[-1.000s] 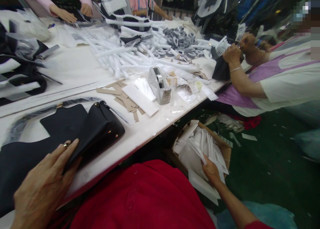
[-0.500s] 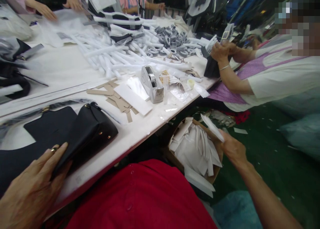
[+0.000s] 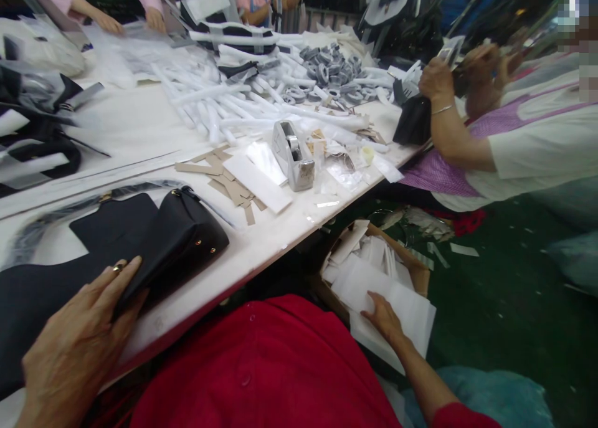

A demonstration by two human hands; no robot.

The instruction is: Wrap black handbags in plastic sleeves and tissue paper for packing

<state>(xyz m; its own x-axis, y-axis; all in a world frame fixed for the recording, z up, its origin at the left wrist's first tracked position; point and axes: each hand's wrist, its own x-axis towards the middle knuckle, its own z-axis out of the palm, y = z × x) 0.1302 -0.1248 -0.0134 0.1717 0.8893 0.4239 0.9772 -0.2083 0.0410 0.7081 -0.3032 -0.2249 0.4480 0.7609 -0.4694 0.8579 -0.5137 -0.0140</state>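
My left hand [image 3: 77, 347] lies flat with fingers spread on a black handbag [image 3: 177, 241] at the near edge of the white table [image 3: 261, 241]; a ring shows on one finger. The bag has small gold studs and rests on its side. My right hand [image 3: 385, 319] is down beside the table in a cardboard box [image 3: 411, 266] of white foam sheets, its fingers resting on a large white sheet [image 3: 397, 303]. Whether those fingers grip the sheet is hidden.
A tape dispenser [image 3: 294, 157] stands mid-table beside cardboard strips [image 3: 219, 172] and a white foam sheet [image 3: 256, 182]. White foam tubes [image 3: 219, 104] and grey rolls [image 3: 327, 73] pile up beyond. A person [image 3: 514, 141] at right handles a black item; other people's hands work at the far edge.
My right hand, which had lifted a narrow white strip out of the box, has dropped back into it onto a large white sheet. My left hand has stayed on the bag.
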